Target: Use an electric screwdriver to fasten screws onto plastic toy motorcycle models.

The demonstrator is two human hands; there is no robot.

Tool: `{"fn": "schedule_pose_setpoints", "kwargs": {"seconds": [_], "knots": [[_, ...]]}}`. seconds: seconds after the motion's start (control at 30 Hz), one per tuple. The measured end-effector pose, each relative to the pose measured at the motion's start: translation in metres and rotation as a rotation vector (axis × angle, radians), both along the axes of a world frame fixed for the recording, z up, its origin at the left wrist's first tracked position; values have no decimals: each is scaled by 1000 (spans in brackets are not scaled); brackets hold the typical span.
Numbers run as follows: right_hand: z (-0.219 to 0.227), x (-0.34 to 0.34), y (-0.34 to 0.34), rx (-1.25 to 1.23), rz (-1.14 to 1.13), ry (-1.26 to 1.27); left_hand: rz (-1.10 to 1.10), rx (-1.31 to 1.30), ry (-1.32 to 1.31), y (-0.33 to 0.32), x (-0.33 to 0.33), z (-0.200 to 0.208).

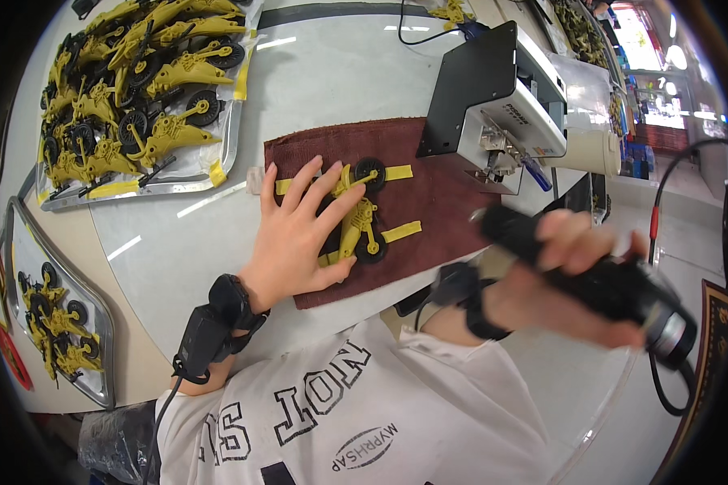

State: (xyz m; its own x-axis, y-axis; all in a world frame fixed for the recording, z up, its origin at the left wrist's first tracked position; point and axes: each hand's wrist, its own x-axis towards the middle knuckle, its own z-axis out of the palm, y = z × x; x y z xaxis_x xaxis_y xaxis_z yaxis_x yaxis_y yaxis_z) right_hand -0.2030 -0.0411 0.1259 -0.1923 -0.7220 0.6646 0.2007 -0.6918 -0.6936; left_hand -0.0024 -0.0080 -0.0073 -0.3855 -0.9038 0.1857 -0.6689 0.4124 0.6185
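On a maroon cloth [453,234], a yellow toy motorcycle [354,222] with black wheels lies on its side. My left hand [299,218] rests over it with the fingers spread, and the thumb and index finger touch its edges. The hand hides part of the toy. Off to the right, my right hand [574,250] is wrapped round a black electric screwdriver [598,287], blurred by motion. Its tip points toward the cloth, apart from the toy. Yellow strips [400,232] stick out from beside the toy on the cloth.
A black and white screw feeder machine [477,105] stands at the cloth's far right corner. A metal tray [228,153] heaped with yellow toy motorcycles sits at the far left; a smaller tray [105,356] holds several more. A cable [653,234] hangs at the right.
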Motion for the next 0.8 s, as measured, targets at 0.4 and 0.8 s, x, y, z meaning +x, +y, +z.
{"fn": "schedule_pose_setpoints", "kwargs": {"seconds": [0.4, 0.8], "knots": [[-5, -36, -52, 269, -429, 146, 22, -10, 33, 4, 2, 3], [-46, 43, 29, 66, 510, 162, 9, -4, 51, 3, 5, -3]]}}
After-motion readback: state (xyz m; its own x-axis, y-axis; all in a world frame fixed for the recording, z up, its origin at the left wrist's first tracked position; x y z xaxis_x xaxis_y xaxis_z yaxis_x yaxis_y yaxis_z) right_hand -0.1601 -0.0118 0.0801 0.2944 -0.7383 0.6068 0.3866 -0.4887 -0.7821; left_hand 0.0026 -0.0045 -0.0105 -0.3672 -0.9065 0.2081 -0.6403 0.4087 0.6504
